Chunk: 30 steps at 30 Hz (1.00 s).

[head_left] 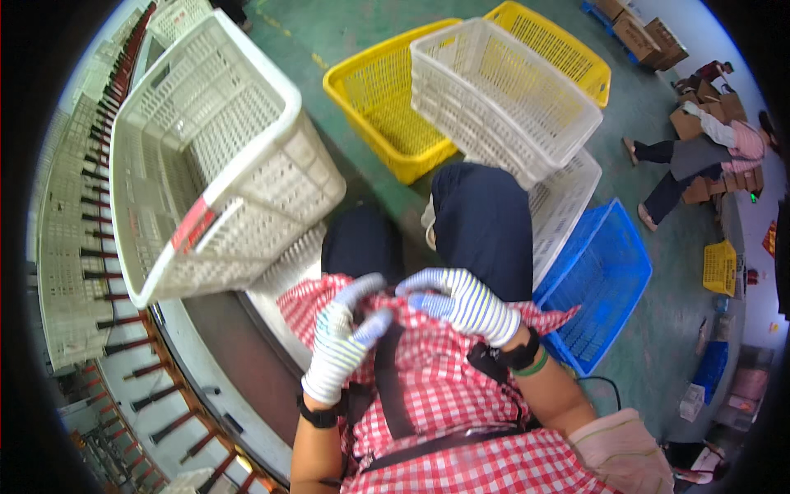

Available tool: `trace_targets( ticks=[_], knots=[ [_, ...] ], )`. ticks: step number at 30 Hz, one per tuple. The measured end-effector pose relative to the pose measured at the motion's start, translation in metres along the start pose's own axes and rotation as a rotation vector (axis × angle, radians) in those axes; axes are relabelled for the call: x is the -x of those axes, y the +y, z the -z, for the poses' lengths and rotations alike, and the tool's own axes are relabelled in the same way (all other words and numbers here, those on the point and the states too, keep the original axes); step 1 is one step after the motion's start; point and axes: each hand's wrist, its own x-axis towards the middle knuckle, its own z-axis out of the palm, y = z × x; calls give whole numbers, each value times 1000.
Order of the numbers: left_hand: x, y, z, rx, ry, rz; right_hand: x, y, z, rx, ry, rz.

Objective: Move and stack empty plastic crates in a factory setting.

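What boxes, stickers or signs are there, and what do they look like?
Red and white sticker: long strip on the rim of the big white plastic basket, left.
Brown cardboard boxes: stacked, top right on the green floor.
More brown cardboard boxes: far right, beside a bending person.
Red sign: small, at the right edge.

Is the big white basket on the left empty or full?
Empty: through the open top of the white basket only its bare mesh walls and bottom show.
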Motion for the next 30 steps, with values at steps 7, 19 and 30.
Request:
trace_targets(
  ticks=[7,19,30],
  knots=[
    [2,9,4,134,88,191,-7,0,-5,1,0,10],
    [-65,-13,-19,1016,-161,99,-24,-30,-3,-232,325,149],
    [-126,-169,-72,1798,-352,234,-116,74,-21,-531,569,177]
  ],
)
